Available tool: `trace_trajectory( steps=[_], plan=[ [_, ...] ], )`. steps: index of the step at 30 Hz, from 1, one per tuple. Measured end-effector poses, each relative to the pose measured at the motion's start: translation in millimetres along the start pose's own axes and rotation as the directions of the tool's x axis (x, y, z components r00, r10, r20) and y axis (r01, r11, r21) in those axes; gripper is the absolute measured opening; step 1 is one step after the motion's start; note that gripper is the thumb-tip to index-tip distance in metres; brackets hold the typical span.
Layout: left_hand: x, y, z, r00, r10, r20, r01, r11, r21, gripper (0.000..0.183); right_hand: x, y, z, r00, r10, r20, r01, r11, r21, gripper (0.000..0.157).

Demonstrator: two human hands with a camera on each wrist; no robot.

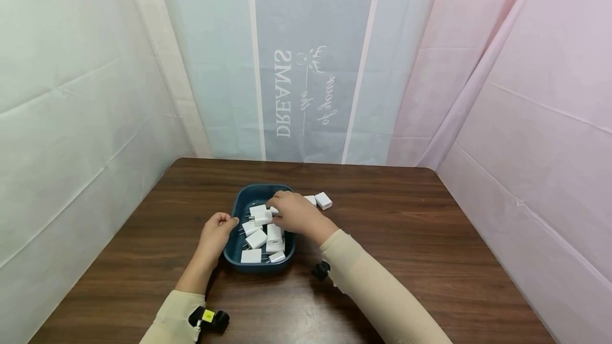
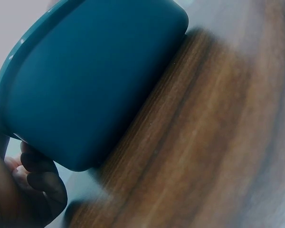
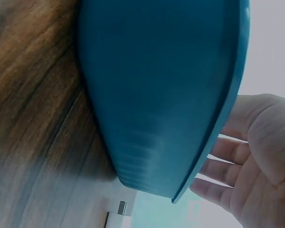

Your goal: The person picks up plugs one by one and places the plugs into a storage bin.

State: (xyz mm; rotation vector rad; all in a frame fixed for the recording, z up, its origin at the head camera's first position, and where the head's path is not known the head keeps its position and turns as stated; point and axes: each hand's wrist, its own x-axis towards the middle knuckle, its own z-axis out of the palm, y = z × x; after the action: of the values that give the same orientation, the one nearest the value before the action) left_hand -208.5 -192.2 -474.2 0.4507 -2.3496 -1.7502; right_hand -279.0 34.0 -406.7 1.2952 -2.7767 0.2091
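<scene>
A dark blue plastic bin [image 1: 231,251] stands on the table with several white plug-in chargers [image 1: 256,239] lying loose inside, some with their prongs showing. My left hand [image 1: 217,235] grips the bin's left rim, thumb over the edge; curled fingers [image 2: 47,185] show beside the bin wall in the left wrist view. Over the right rim reaches my right hand [image 1: 301,214], its thumb and forefinger around a white charger [image 1: 274,210] inside the bin. In the right wrist view the bin's wall [image 3: 156,95] hides those fingertips.
Two white chargers lie on the wooden table [image 1: 382,216] behind my right hand, the farther right one [image 1: 323,200] in full view and the other [image 1: 311,199] partly covered. Hanging cloth [image 1: 315,15] encloses the table at the back and both sides.
</scene>
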Motion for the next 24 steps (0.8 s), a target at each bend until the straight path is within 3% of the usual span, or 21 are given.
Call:
trace_trajectory(
  steps=[15,24],
  plan=[
    [-0.5,1.4,0.3,1.000,0.003,-0.005,-0.002,1.000,0.013,0.020,-24,11,-19.2,0.996,0.033,-0.082,-0.028,0.997,0.066,0.041],
    [-0.8,1.4,1.1,1.000,-0.007,0.000,0.007,1.000,0.010,0.021,-35,18,-28.5,0.987,0.125,-0.104,-0.109,0.983,0.147,0.042]
  ],
)
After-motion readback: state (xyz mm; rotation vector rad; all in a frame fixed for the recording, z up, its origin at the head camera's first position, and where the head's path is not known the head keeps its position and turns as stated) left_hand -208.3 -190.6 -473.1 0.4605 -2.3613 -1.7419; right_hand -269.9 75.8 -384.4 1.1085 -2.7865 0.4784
